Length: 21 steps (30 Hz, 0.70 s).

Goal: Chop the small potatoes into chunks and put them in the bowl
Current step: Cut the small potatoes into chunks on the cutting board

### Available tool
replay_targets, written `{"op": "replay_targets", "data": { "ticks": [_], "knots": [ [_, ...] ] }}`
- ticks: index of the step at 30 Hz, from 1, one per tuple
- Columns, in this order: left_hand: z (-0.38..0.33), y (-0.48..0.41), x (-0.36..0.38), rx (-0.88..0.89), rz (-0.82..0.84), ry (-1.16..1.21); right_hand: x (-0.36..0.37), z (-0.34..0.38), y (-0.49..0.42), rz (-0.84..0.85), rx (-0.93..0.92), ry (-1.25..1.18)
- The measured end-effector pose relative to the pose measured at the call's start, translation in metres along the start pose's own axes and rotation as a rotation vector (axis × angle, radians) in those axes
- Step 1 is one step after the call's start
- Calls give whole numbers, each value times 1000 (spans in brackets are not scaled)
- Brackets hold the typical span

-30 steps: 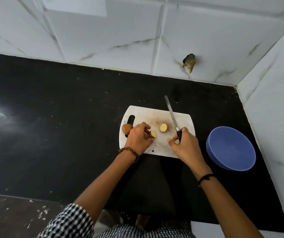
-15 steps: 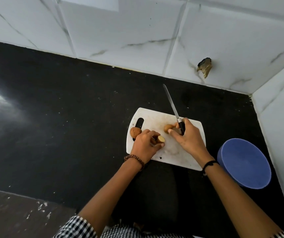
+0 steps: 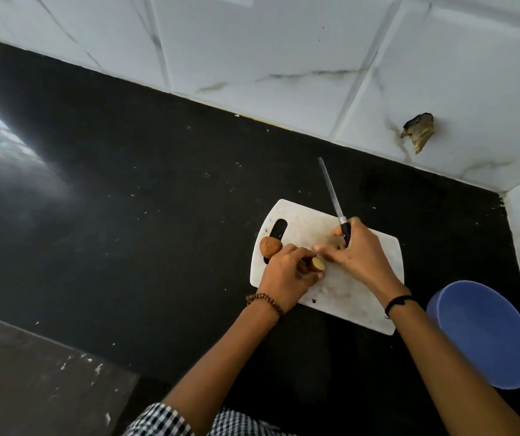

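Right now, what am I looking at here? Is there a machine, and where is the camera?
No machine: a person works with two bare hands. The single camera sits on the person's head, looking down. On the black counter lies a white board, with a blue bowl to its right; nothing shows in the bowl. The right hand holds a knife, blade pointing away toward the tiled wall. The left hand holds a cut potato piece in its fingers. A whole potato rests at the board's left end, by the handle slot.
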State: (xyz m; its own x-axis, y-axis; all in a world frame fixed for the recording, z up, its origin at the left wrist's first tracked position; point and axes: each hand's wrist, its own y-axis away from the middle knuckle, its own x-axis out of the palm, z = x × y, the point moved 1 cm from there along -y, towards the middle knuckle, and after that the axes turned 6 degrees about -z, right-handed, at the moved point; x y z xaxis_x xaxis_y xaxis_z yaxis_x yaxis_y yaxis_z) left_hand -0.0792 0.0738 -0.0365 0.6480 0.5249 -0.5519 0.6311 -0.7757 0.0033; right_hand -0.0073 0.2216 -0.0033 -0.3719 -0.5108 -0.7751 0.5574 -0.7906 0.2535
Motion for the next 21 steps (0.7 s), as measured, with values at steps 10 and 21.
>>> {"op": "replay_targets", "data": {
  "ticks": [10,21],
  "knots": [
    [-1,-7,-1,-25,-65,-2,0,-6,3,-6,-101,43],
    [-3,-7,1,-28,-77,5,14,22,-17,-186,-130,-56]
  ]
}}
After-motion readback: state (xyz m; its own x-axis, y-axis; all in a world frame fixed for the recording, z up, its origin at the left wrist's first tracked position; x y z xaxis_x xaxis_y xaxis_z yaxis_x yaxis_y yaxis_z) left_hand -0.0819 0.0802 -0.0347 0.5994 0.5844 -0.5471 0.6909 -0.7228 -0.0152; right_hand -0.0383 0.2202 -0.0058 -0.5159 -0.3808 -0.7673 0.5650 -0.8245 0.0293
